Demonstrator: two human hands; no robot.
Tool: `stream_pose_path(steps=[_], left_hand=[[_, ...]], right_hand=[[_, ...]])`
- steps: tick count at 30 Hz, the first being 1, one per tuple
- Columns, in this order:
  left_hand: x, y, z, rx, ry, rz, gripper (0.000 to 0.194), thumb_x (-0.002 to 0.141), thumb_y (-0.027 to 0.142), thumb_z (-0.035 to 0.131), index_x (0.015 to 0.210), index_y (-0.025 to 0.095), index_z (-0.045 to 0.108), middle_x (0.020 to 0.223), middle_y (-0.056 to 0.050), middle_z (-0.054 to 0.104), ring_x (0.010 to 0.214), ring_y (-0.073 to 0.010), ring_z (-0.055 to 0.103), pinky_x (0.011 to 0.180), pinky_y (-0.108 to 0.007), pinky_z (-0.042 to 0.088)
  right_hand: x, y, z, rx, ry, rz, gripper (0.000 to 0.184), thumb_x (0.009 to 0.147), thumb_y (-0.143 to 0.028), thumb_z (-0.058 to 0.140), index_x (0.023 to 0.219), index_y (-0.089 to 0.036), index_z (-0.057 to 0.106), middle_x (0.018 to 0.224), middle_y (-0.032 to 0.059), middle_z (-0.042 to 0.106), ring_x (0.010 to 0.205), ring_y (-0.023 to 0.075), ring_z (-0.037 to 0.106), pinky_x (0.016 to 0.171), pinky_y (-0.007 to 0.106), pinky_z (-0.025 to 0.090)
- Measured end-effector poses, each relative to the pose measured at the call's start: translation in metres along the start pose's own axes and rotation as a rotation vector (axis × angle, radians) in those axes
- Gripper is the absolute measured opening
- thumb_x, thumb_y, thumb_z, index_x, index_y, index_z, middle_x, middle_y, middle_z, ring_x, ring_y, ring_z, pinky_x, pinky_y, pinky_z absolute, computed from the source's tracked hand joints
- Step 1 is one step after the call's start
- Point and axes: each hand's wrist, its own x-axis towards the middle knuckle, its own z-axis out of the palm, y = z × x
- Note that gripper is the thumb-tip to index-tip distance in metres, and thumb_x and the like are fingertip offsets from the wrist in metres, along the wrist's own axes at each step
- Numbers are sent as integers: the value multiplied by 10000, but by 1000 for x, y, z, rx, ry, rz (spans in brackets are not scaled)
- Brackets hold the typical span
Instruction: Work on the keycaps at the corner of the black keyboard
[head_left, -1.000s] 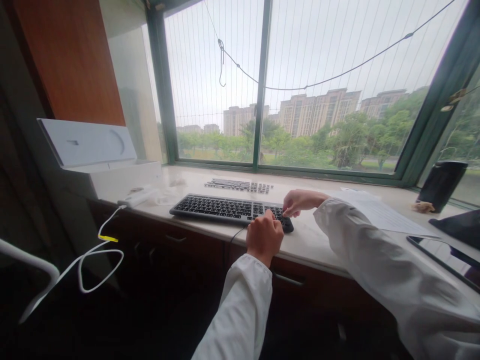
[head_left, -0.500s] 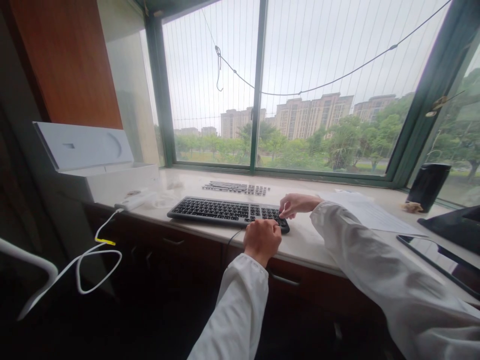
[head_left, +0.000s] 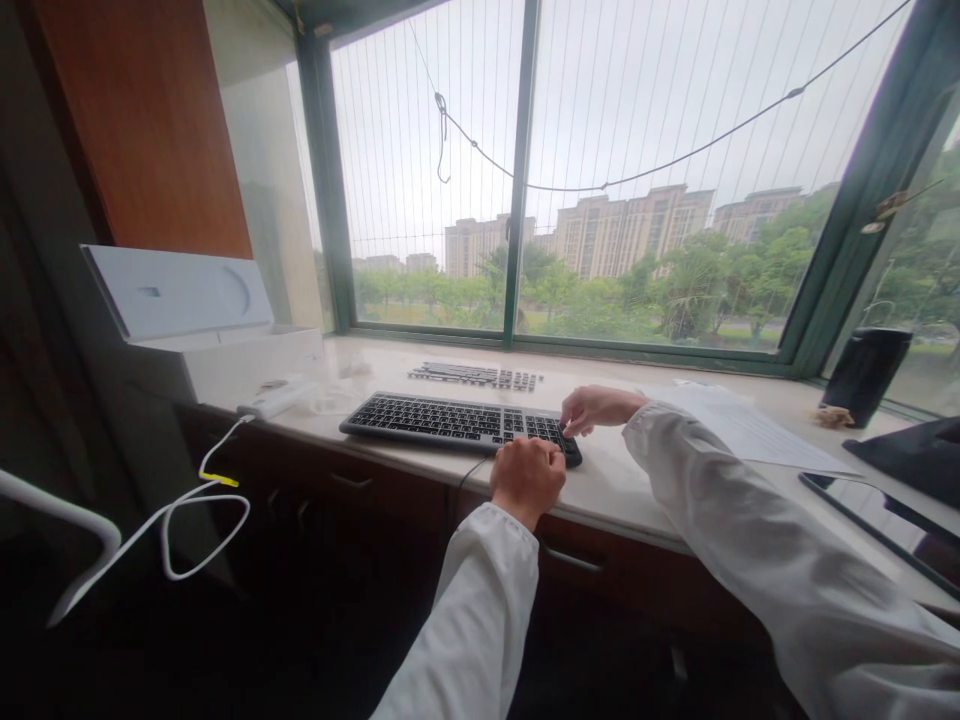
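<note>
Pale stone window ledge [head_left: 645, 480] serving as desk, dark wood drawers below. Black keyboard [head_left: 450, 422] lying flat on ledge. Left hand [head_left: 527, 478] curled into loose fist at keyboard's near right corner, fingers together, touching its edge; grip unclear. Right hand [head_left: 596, 408] just beyond the left, fingertips pinched together at keyboard's far right end; anything between them too small to tell. Row of loose keycaps [head_left: 474, 377] beyond keyboard, toward the glass. White box [head_left: 187, 300], lid up, far left of both hands; white cable [head_left: 202, 500] hanging off ledge. Paper sheets [head_left: 750, 430] right of right hand, dark cylinder [head_left: 866, 375] further right. Big green-framed window [head_left: 517, 180] beyond, buildings and trees outside.
</note>
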Motion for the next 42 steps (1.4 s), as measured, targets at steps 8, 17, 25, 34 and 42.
stream_pose_path(steps=[8,17,25,34,42], left_hand=[[0,0,0,-1,39,16,327,880,310,429,968,314,744,914,-35,731,873,-212,669,812,-317,498],[-1,0,2,-64,34,-7,317,866,296,455,993,285,745,932,-54,732,878,-213,667,850,-337,498],[-1,0,2,-65,45,13,318,856,284,457,998,294,742,934,-48,733,883,-218,672,839,-346,508],[-1,0,2,-50,48,4,323,869,292,445,1007,307,737,945,-45,732,887,-221,675,833,-352,511],[-1,1,0,-28,35,-8,317,876,299,450,1011,307,737,945,-45,730,909,-213,669,854,-337,500]], right_hand=[[-1,-4,0,-12,0,-13,623,506,-617,771,860,-109,702,693,76,694,636,185,641,586,270,484],[-4,-1,12,66,62,-23,689,480,-709,727,829,-122,637,653,70,667,607,178,611,550,270,459],[-3,2,12,63,69,-32,621,498,-667,748,794,-141,597,648,60,658,582,162,592,530,268,447],[2,12,16,275,-14,4,643,453,-621,801,804,-140,558,626,27,622,564,134,562,554,271,467],[0,12,14,244,39,-24,653,471,-612,802,852,-124,595,656,42,635,589,139,566,573,279,473]])
